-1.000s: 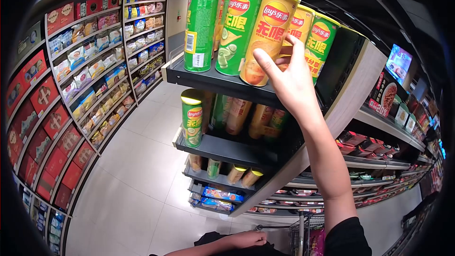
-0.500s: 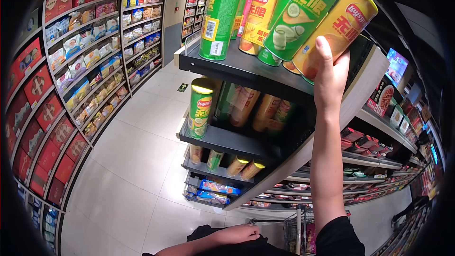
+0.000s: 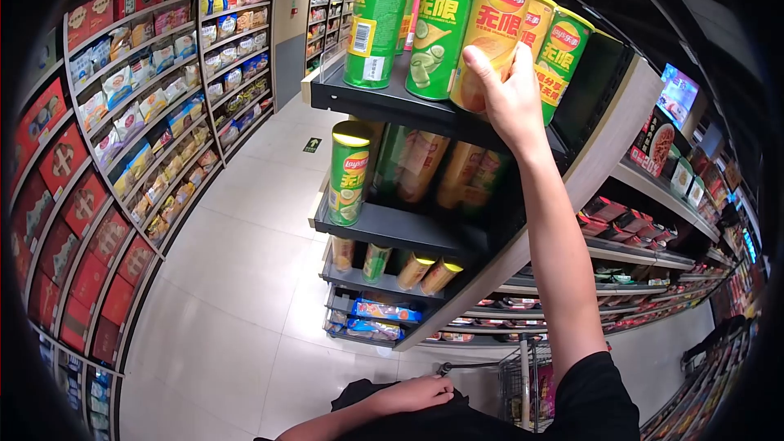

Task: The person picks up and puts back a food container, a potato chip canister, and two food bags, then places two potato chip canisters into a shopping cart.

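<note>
My right hand (image 3: pixel 516 102) is closed around the lower part of a yellow Lay's chip canister (image 3: pixel 498 16), thumb in front, at the front edge of the top shelf (image 3: pixel 392 92). Directly left of it stands a green Lay's canister (image 3: pixel 441 28) with cucumber pictures, and further left another green canister (image 3: pixel 382 16) turned to its barcode. Right of my hand, a green canister with a yellow label (image 3: pixel 563 53) stands in front of the dark shelf wall. Low by my waist, my left hand (image 3: pixel 420 393) has its fingers curled in, and nothing shows in them.
One shelf down stands a single green canister (image 3: pixel 349 175). Lower shelves hold more canisters and blue snack packs (image 3: pixel 384 310). A shopping cart (image 3: pixel 523 384) is at the lower right. Across the tiled aisle (image 3: pixel 220 278), a tall shelf unit of snack bags (image 3: pixel 155 106) runs along the left.
My right hand has moved left with the yellow canister, which is now nearly upright. The green canister beside it has straightened and shifted left. The canisters on the right have come into view.
</note>
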Demonstrator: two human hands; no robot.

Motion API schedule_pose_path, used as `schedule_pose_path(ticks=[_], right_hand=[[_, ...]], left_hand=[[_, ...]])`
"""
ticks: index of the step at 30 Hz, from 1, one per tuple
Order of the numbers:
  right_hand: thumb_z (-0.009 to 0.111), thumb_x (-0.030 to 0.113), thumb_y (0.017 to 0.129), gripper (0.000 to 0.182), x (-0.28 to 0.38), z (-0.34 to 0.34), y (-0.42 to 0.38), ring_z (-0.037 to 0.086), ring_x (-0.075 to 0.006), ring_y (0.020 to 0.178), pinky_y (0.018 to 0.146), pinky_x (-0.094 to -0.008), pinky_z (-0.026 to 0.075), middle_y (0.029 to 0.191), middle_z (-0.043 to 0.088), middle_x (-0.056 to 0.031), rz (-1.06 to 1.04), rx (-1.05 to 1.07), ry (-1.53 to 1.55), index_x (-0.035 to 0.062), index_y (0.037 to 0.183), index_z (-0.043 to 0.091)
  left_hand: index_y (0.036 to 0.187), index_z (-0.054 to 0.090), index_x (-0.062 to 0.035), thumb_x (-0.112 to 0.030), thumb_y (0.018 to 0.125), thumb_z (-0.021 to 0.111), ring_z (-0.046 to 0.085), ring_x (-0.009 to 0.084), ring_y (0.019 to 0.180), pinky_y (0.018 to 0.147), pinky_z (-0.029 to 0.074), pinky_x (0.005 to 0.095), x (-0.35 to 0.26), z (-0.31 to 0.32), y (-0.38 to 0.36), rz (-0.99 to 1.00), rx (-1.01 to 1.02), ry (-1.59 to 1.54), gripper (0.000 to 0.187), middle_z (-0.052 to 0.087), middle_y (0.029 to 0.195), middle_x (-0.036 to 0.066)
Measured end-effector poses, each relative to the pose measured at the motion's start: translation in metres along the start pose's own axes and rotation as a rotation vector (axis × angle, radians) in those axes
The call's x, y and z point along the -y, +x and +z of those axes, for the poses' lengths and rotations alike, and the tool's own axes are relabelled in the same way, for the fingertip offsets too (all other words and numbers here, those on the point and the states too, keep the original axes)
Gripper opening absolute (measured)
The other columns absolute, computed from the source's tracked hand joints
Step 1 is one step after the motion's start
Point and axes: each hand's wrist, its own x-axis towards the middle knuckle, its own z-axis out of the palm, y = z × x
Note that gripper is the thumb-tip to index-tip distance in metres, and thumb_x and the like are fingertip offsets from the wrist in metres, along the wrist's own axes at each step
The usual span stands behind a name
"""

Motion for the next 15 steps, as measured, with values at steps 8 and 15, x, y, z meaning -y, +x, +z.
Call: schedule_pose_path(ticks=[8, 15], right_hand=[[0.076, 0.041, 0.100, 0.059, -0.005, -0.003, -0.004, 0.070, -0.0265, 0.112, 0.097, -0.0403, 0.055, 0.123, 0.070, -0.0196, 0.029, 0.041, -0.016, -0.0043, 0.129, 0.051], [0.073, 0.039, 0.102, 0.060, 0.001, -0.008, -0.006, 0.066, -0.0222, 0.115, 0.101, -0.0375, 0.054, 0.126, 0.066, -0.0176, 0.117, 0.128, 0.022, -0.0031, 0.134, 0.044]], left_hand=[[0.127, 0.062, -0.0014, -0.040, 0.112, 0.052, 0.065, 0.0354, 0.116, 0.102, 0.050, 0.0431, 0.003, 0.003, -0.008, -0.030, 0.003, -0.025, 0.042, 0.066, 0.125, 0.018], [0.127, 0.062, -0.0019, -0.039, 0.111, 0.054, 0.065, 0.0342, 0.114, 0.101, 0.050, 0.0426, -0.002, 0.003, -0.014, -0.067, 0.014, -0.062, 0.041, 0.066, 0.122, 0.017]])
